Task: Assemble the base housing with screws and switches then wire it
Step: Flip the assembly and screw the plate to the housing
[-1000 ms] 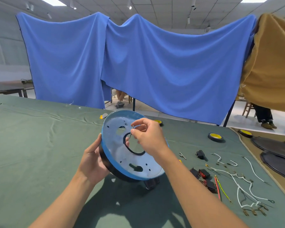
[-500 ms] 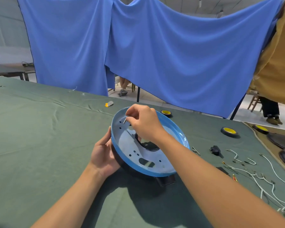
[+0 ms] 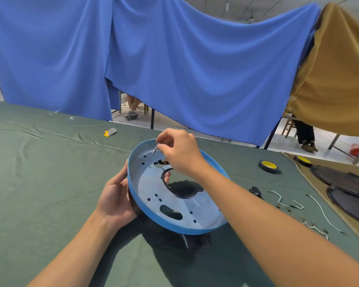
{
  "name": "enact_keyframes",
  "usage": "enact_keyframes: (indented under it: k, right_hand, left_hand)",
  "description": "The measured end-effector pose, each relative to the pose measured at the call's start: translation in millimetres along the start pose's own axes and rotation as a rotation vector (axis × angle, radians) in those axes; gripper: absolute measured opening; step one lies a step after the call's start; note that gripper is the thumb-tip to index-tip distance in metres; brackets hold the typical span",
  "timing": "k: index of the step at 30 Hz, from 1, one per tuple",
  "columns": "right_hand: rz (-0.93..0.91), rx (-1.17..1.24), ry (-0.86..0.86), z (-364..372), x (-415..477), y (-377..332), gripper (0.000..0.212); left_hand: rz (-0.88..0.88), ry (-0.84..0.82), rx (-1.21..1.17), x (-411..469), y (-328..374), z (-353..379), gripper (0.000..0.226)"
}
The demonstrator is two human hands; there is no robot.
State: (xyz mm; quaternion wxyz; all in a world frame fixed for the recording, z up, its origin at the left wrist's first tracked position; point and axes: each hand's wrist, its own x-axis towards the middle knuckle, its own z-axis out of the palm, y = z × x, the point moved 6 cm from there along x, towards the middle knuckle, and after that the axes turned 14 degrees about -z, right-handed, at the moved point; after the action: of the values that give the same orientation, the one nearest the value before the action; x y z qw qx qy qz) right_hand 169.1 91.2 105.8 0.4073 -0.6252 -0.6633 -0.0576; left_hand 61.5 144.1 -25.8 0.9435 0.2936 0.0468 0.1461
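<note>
The round base housing (image 3: 153, 201), blue-rimmed with a metal plate full of holes and a black underside, is tilted up above the green table. My left hand (image 3: 115, 200) grips its left edge and black underside, with a fingertip showing through the centre opening. My right hand (image 3: 180, 154) hovers over the far side of the plate, pinching a small silver screw (image 3: 155, 149) between thumb and fingers, tip down near the holes at the far left of the plate. White wires (image 3: 321, 212) and a black switch (image 3: 255, 191) lie on the table to the right.
Two rolls of yellow-cored black tape (image 3: 268, 166) sit at the right, near dark round plates (image 3: 344, 179) on a brown mat. A small yellow-grey piece (image 3: 110, 132) lies far left of the housing. Blue cloth (image 3: 174, 59) hangs behind the table; a seated person's legs show beyond it.
The housing has tipped from nearly upright to flatter and lower. My right hand moved from its centre opening to the far rim, now holding the screw over the holes.
</note>
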Motion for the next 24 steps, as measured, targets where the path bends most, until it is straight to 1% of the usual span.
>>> enact_keyframes:
  k: [4, 8, 11, 15, 18, 21, 22, 24]
  right_hand:
    - [0.001, 0.040, -0.008, 6.1, 3.0, 5.4, 0.010]
    - [-0.040, 0.022, -0.031, 11.2, 8.3, 4.1, 0.010]
    - [-0.065, 0.008, -0.057, 14.0, 11.9, 4.1, 0.011]
    - [-0.106, -0.026, -0.115, 16.6, 14.7, 5.3, 0.016]
    - [-0.130, -0.055, -0.144, 17.7, 17.0, 6.0, 0.017]
    - [-0.141, -0.061, -0.185, 20.5, 18.8, 5.8, 0.016]
    - [-0.147, -0.064, -0.198, 21.5, 19.3, 5.4, 0.016]
    - [-0.164, -0.073, -0.217, 23.9, 20.8, 3.9, 0.016]
  left_hand:
    - [-0.029, -0.015, 0.028, 0.8, -0.8, 1.2, 0.058]
    - [-0.028, -0.012, 0.001, -0.7, -0.2, 3.6, 0.061]
    - [-0.085, -0.060, 0.002, -2.5, -3.6, 16.0, 0.049]
    - [-0.113, -0.026, -0.089, -1.7, -6.3, 14.9, 0.059]
    - [-0.126, -0.040, -0.076, -1.2, -6.4, 11.3, 0.063]
    - [-0.091, -0.001, -0.047, 1.8, -4.9, 8.8, 0.052]
    - [-0.079, 0.009, -0.049, 0.8, -4.1, 7.7, 0.057]
    - [-0.026, 0.050, -0.073, 3.0, -0.6, 0.5, 0.075]
